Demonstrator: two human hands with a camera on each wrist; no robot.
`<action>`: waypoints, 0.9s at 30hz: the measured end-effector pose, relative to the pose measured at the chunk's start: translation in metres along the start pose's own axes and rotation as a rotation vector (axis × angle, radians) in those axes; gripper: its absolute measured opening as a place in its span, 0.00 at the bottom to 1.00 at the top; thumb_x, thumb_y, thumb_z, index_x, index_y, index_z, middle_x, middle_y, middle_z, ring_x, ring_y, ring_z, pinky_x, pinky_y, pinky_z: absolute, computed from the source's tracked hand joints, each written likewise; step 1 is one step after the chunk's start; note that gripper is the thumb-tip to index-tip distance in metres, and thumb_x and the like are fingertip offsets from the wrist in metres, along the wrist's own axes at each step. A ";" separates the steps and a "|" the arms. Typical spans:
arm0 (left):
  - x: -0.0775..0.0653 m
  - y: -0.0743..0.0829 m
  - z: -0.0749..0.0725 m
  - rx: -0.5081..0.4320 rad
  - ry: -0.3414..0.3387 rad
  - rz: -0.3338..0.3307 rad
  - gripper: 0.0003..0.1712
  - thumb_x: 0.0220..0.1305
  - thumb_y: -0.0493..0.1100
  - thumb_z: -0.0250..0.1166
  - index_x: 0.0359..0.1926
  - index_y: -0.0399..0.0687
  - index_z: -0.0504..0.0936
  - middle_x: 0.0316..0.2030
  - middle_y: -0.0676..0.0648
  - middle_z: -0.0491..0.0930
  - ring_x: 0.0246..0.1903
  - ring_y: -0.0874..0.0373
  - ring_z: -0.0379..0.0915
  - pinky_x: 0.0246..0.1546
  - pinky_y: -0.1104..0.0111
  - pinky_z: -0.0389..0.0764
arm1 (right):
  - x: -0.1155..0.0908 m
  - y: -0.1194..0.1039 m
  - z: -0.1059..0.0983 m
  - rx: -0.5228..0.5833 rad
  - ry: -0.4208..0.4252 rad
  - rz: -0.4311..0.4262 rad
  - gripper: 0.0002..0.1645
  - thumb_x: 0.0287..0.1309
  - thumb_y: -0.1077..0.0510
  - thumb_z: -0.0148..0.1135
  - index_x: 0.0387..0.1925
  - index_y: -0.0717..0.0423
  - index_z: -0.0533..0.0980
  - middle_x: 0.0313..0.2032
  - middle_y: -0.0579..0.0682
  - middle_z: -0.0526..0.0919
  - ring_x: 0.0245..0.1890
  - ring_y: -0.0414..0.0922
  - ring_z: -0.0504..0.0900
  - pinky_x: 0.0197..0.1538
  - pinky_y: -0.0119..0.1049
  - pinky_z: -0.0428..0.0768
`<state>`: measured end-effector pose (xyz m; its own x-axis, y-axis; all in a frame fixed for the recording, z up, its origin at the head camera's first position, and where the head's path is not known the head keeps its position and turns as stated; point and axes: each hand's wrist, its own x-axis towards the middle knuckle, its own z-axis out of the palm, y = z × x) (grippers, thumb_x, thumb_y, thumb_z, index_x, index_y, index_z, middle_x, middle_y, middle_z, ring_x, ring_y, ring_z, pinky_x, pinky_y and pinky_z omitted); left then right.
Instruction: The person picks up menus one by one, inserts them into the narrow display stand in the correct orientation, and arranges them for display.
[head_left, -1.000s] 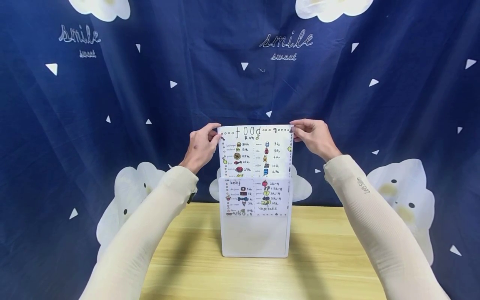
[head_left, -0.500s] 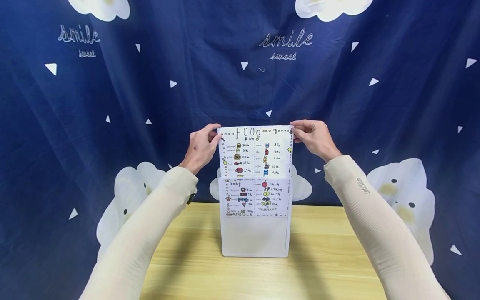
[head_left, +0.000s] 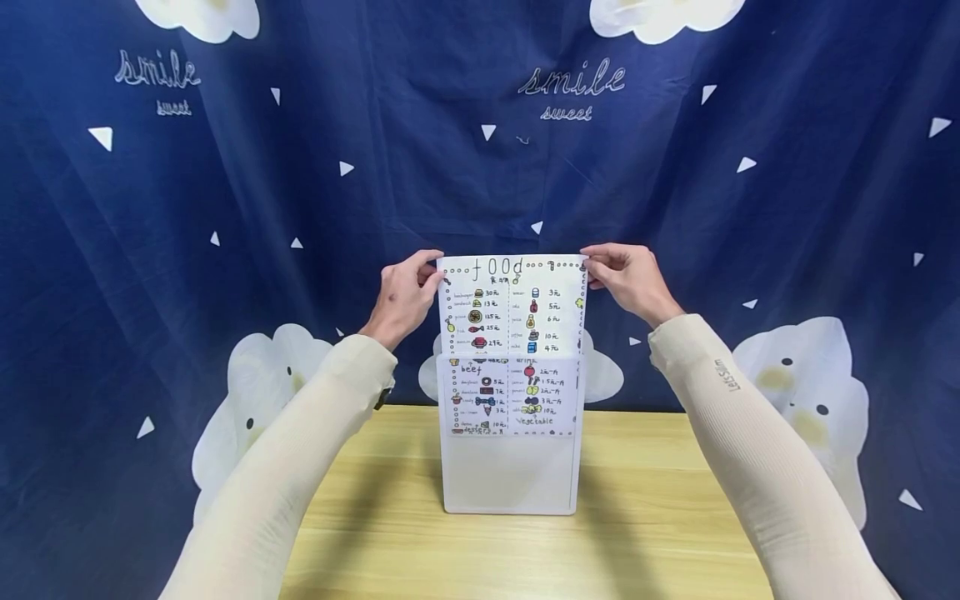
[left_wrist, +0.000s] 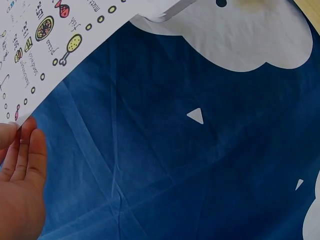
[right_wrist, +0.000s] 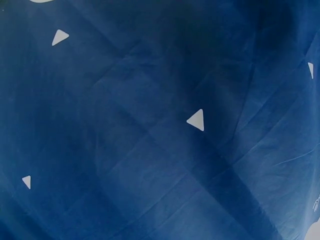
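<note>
A hand-drawn paper menu headed "food" (head_left: pixel 495 304) stands upright, its lower part inside a clear-fronted white display holder (head_left: pixel 512 475). The menu's bottom edge shows through the front, partway down the holder. My left hand (head_left: pixel 405 292) pinches the menu's upper left corner between thumb and fingers. In the left wrist view the same hand (left_wrist: pixel 22 175) grips that corner, with its thumb on the printed side. At the upper right corner my right hand (head_left: pixel 630 279) pinches the sheet. The right wrist view catches neither that hand nor the paper.
The holder stands on a light wood-grain table (head_left: pixel 375 500). Close behind hangs a dark blue curtain (head_left: pixel 480 183) printed with white clouds, triangles and the word "smile".
Both hands have moved slightly down with the menu. Its bottom edge sits a little lower inside the holder, which has stayed in place.
</note>
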<state>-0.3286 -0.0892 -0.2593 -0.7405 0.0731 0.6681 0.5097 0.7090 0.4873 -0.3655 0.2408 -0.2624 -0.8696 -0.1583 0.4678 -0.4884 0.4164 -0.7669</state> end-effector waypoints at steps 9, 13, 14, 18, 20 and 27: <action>-0.001 -0.001 0.000 0.001 -0.002 0.001 0.16 0.68 0.35 0.65 0.56 0.40 0.82 0.36 0.42 0.86 0.32 0.53 0.80 0.36 0.62 0.77 | -0.001 0.001 0.000 -0.006 -0.009 0.006 0.16 0.68 0.65 0.60 0.56 0.65 0.80 0.48 0.64 0.84 0.37 0.48 0.85 0.42 0.31 0.83; -0.002 -0.002 0.001 0.004 -0.007 0.002 0.16 0.68 0.35 0.65 0.56 0.40 0.82 0.36 0.42 0.86 0.32 0.53 0.80 0.36 0.63 0.77 | -0.002 0.002 0.001 -0.015 -0.015 0.015 0.17 0.69 0.65 0.59 0.56 0.64 0.80 0.48 0.64 0.84 0.38 0.50 0.85 0.44 0.35 0.84; -0.002 -0.002 0.001 0.005 -0.006 0.002 0.16 0.68 0.35 0.65 0.56 0.40 0.82 0.35 0.42 0.86 0.32 0.53 0.79 0.36 0.63 0.77 | -0.002 0.002 0.001 -0.017 -0.016 0.015 0.17 0.69 0.65 0.59 0.56 0.64 0.80 0.48 0.64 0.84 0.38 0.50 0.85 0.44 0.35 0.84; -0.003 -0.003 0.002 0.004 -0.005 0.006 0.16 0.68 0.35 0.65 0.56 0.40 0.82 0.35 0.43 0.86 0.32 0.53 0.79 0.36 0.63 0.77 | -0.002 0.003 0.001 -0.017 -0.017 0.014 0.17 0.69 0.65 0.60 0.56 0.64 0.80 0.48 0.64 0.84 0.39 0.52 0.85 0.44 0.36 0.84; -0.003 -0.003 0.002 0.004 -0.006 0.007 0.16 0.68 0.35 0.65 0.56 0.40 0.82 0.35 0.43 0.86 0.32 0.53 0.79 0.36 0.63 0.77 | -0.003 0.003 0.001 -0.017 -0.018 0.015 0.17 0.69 0.64 0.60 0.56 0.64 0.80 0.48 0.64 0.84 0.39 0.52 0.85 0.44 0.36 0.84; -0.004 -0.003 0.002 0.006 -0.020 0.004 0.17 0.68 0.35 0.65 0.56 0.40 0.82 0.35 0.43 0.86 0.32 0.53 0.79 0.37 0.62 0.77 | -0.003 0.005 0.002 -0.018 -0.020 0.010 0.16 0.68 0.66 0.60 0.55 0.65 0.80 0.48 0.64 0.84 0.38 0.50 0.86 0.43 0.34 0.84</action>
<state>-0.3283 -0.0902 -0.2645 -0.7472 0.0902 0.6584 0.5103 0.7126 0.4815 -0.3660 0.2412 -0.2685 -0.8760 -0.1719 0.4506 -0.4780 0.4338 -0.7637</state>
